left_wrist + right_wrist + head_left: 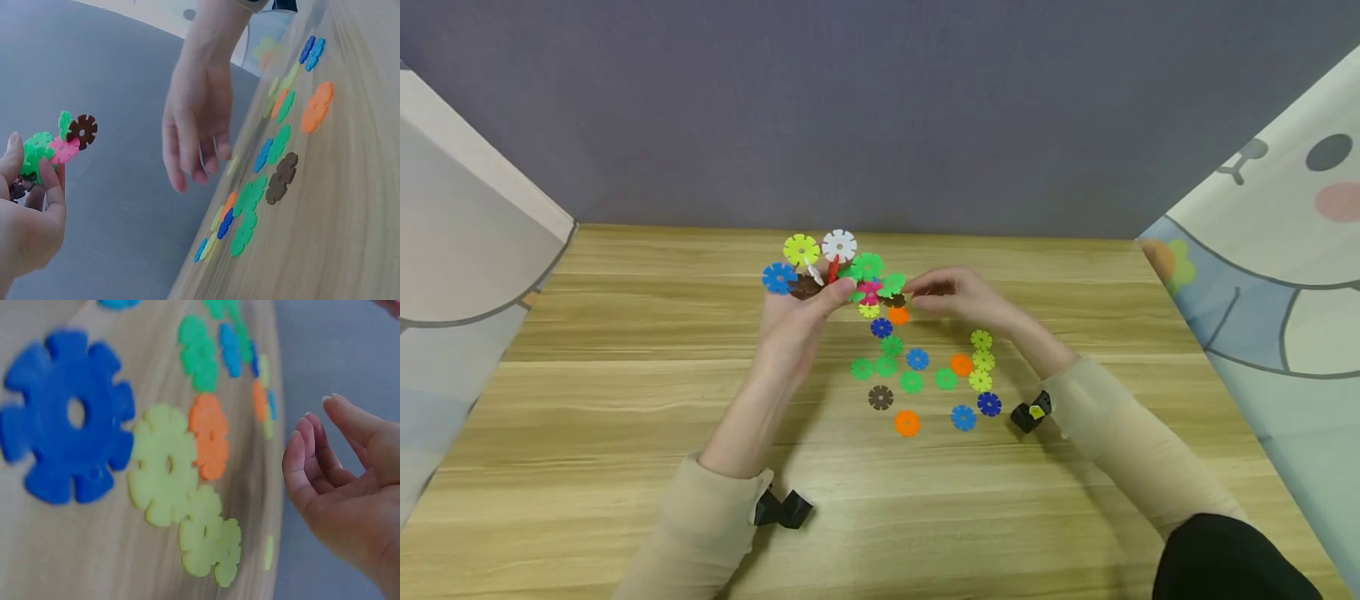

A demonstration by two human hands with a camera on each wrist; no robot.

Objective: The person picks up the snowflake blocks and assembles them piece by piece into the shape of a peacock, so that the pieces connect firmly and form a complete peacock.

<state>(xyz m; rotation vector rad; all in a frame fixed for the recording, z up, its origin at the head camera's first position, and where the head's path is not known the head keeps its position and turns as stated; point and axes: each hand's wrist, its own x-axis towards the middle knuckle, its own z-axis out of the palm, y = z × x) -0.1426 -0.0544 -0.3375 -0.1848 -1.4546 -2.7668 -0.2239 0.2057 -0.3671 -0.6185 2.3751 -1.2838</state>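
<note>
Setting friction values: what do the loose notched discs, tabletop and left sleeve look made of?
Loose notched discs: likely moulded plastic, matte to satin; uniform colour, clean repeated notches.
Tabletop: wood or wood-look laminate, smooth with slight sheen; streaked grain, soft bright patch.
Left sleeve: probably fabric, matte; soft folds, no shine.

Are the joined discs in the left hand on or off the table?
Off: in the left wrist view, the left hand holds the joined discs apart from the table.
</note>
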